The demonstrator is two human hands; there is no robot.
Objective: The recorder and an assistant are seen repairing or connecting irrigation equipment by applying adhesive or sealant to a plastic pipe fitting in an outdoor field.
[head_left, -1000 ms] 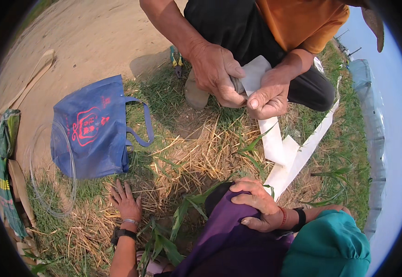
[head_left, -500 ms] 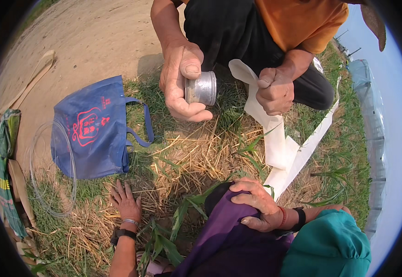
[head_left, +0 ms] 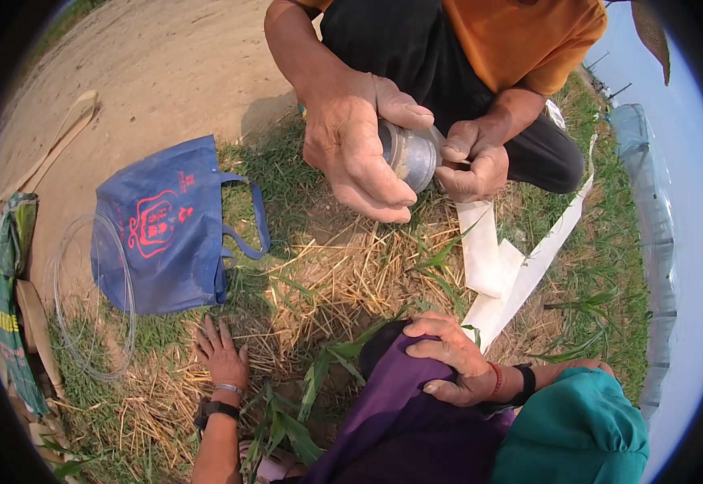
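This is a field's edge outdoors. Straw [head_left: 143, 399] and grass [head_left: 164, 332] lie around the left hand [head_left: 224, 361], leafy plants [head_left: 316, 377] grow between both hands [head_left: 455, 365], and bare earth [head_left: 174, 73] stretches beyond.

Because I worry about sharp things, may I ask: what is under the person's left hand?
Straw and grass show around the left hand, near the blue bag. What lies directly beneath it is covered, so I cannot tell.
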